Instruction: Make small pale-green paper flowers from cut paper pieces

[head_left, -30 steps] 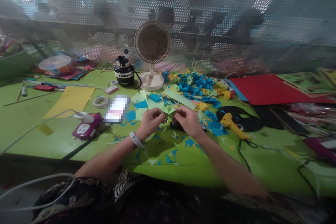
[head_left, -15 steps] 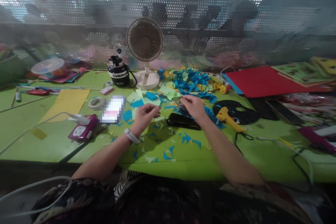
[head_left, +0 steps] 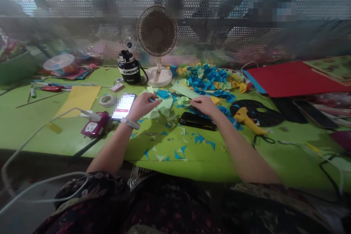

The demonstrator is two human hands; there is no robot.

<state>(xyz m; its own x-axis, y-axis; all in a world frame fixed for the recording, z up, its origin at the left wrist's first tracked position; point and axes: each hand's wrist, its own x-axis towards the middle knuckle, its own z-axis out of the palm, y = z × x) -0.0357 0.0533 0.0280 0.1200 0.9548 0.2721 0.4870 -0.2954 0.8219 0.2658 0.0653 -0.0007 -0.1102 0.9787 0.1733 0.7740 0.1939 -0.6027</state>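
My left hand (head_left: 145,105), with a pale watch strap (head_left: 130,123) at the wrist, hovers beside the phone (head_left: 123,107). Its fingers are loosely curved and apart, with nothing visible between them. Light green paper pieces (head_left: 166,108) lie near its fingertips. My right hand (head_left: 205,106) is closed in a pinch at the edge of a small light green paper piece (head_left: 183,100). Below that hand lies a black stapler-like object (head_left: 196,121), partly covered by dark and blue scraps. Behind both hands is a heap of folded blue, green and yellow paper pieces (head_left: 211,76).
A fan (head_left: 159,76) and a black bottle (head_left: 130,71) stand at the back. Left are a tape roll (head_left: 106,100), yellow sheet (head_left: 78,98) and purple power socket (head_left: 95,124). Right are a yellow glue gun (head_left: 251,120), black palette-shaped piece (head_left: 270,115) and red sheet (head_left: 290,80). Blue scraps (head_left: 199,139) litter the front.
My left hand has moved left and back, its fingers opening out of a pinch. The right hand stays near the green paper. The camera view has shifted slightly.
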